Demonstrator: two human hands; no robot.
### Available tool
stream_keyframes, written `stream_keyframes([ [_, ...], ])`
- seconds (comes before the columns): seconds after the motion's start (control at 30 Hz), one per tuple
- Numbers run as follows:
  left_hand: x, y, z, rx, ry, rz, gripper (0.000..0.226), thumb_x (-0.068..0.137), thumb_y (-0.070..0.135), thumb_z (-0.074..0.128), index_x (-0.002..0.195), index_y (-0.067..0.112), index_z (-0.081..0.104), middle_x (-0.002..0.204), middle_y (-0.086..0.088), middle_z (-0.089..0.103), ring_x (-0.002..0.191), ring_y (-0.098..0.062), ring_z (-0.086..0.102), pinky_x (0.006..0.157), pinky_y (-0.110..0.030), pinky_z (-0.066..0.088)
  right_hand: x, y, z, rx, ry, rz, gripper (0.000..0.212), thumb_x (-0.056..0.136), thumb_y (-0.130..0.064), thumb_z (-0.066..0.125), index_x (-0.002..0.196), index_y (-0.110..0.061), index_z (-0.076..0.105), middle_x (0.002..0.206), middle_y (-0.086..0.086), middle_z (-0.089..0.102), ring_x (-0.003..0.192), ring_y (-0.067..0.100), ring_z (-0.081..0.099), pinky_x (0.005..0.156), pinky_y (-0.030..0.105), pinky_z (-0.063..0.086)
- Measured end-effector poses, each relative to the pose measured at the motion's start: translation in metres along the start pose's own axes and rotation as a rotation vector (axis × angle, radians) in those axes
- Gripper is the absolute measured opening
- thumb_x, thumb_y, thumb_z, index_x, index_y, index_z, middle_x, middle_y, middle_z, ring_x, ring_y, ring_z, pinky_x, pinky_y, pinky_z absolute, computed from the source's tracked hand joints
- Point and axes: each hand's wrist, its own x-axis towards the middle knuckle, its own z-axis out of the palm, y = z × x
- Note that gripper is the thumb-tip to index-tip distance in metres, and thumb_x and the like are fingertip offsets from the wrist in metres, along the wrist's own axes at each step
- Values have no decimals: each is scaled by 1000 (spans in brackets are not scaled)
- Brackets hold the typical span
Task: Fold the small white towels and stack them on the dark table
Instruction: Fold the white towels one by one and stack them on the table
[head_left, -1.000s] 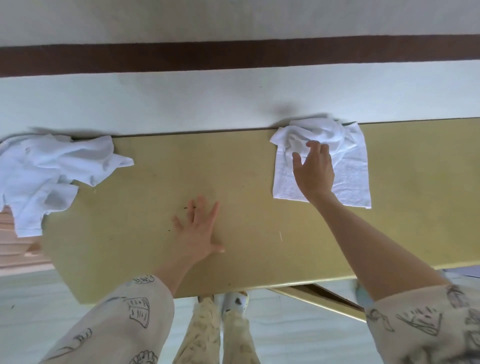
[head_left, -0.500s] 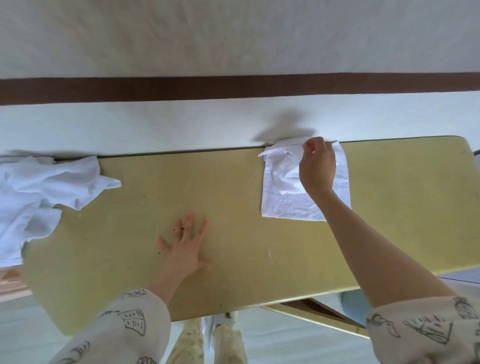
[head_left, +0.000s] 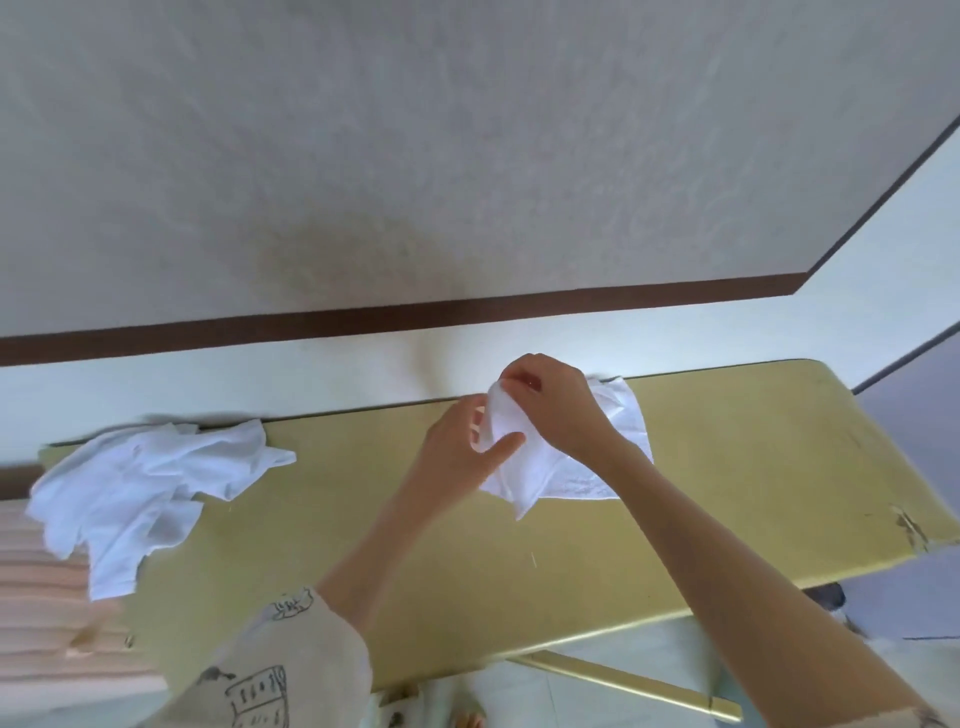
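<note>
Small white terry towel (head_left: 558, 467) at far edge of yellow-green tabletop (head_left: 727, 483), pinched by both left hand (head_left: 462, 452) and right hand (head_left: 550, 402); crumpled white towel pile (head_left: 150, 488) well left, no legible labels

Soft daylight, faint shadows, edges warped, blurred.

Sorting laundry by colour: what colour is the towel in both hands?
White, plain: the towel shows best in the head view, the only one.
</note>
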Motion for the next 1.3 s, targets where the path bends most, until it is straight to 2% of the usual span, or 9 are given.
stream_keyframes([
  [0.1,-20,-3,-11,40,101,-52,21,88,19,54,108,14,53,86,8,58,80,-13,54,61,-13,36,-15,-20,3,36,-19,-16,15,92,-12,51,94,-9,66,95,-1,66,78,7,50,66,2,35],
  [0.2,-31,-18,-31,163,186,-81,12,88,9,47,95,10,56,67,11,48,72,-18,47,56,-17,31,-27,-36,7,5,-56,-44,17,94,-15,49,98,-9,65,99,0,64,85,11,52,72,14,37],
  [0.4,-41,-41,-82,205,185,-98,9,87,19,62,85,10,64,77,1,60,76,-15,52,55,-14,33,-42,-32,16,-469,-208,-237,36,96,-39,44,100,-6,58,100,6,59,92,23,56,73,28,36],
  [0.5,-40,-47,-107,283,165,-89,16,89,19,58,93,7,70,88,-4,68,84,-18,57,69,-20,36,-44,-24,20,-565,-251,-240,40,97,-42,41,94,-4,56,97,9,60,92,25,57,69,28,31],
  [0.67,-34,-50,-141,306,247,-74,22,93,13,50,103,5,67,102,-10,69,96,-28,60,82,-27,40,-23,-13,15,-463,-39,-192,25,97,-22,45,100,-4,61,98,9,59,94,25,54,75,27,37],
  [0.83,-43,-60,-147,247,318,-29,16,92,14,51,97,9,65,84,-2,63,78,-21,56,71,-26,39,-21,-16,27,-383,219,-212,13,92,-9,50,93,-5,62,93,8,60,91,26,51,79,35,36],
  [1.03,-84,-118,-108,212,121,-113,17,91,14,56,89,25,68,81,2,66,69,-9,55,64,-17,39,-66,25,69,-394,56,-185,13,93,-12,51,94,-10,63,94,2,65,98,24,54,84,31,31],
  [1.17,-110,-169,-67,271,-168,-283,29,94,16,52,121,14,61,125,-4,61,117,-18,55,98,-25,37,-104,64,104,-464,-152,-130,19,95,-14,46,102,-12,63,103,1,64,106,23,53,89,32,32],
  [1.3,-129,-201,-33,236,-386,-403,36,98,21,43,132,12,50,134,-6,54,124,-19,49,100,-25,34,-129,91,128,-507,-334,-7,26,98,-18,38,113,-18,59,114,-4,61,115,17,48,95,30,31],
])
